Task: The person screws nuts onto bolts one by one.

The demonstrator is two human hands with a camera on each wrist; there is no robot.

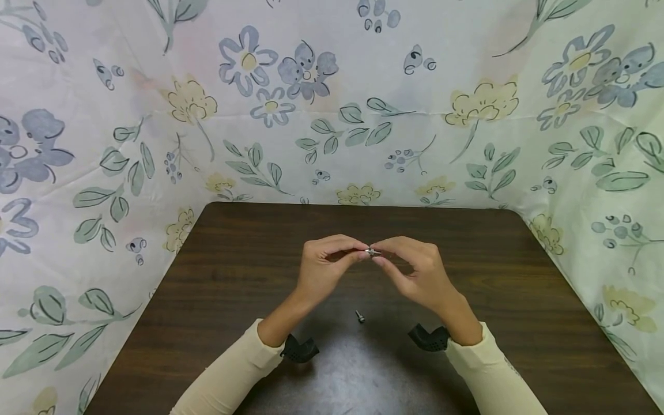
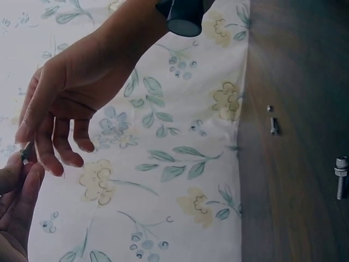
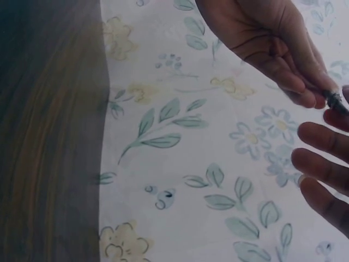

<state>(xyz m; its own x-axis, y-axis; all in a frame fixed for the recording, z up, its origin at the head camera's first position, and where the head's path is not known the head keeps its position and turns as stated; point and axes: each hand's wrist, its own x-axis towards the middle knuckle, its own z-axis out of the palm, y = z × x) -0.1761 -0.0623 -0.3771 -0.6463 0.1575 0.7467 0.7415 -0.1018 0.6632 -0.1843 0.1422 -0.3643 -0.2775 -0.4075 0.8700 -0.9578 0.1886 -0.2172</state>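
Both hands meet above the dark table, fingertips close together on a small silver bolt (image 1: 372, 252) with a collar-like ring, probably a nut or washer, around its middle. My left hand (image 1: 323, 271) pinches one end between thumb and fingers. The other end is pinched by my right hand (image 1: 421, 274), whose remaining fingers hang loosely spread in the left wrist view. In the right wrist view the bolt (image 3: 335, 101) is partly covered by fingers. Below the hands, another bolt (image 1: 360, 316) lies on the table; the left wrist view shows a nut on this bolt (image 2: 341, 177).
In the left wrist view, a smaller bolt-like metal piece (image 2: 274, 125) and a tiny silver piece (image 2: 270, 108) lie farther off on the table. The brown table (image 1: 249, 259) ends at a floral cloth (image 1: 332, 167) behind and along both sides. Black wrist mounts (image 1: 301, 349) sit under the cuffs.
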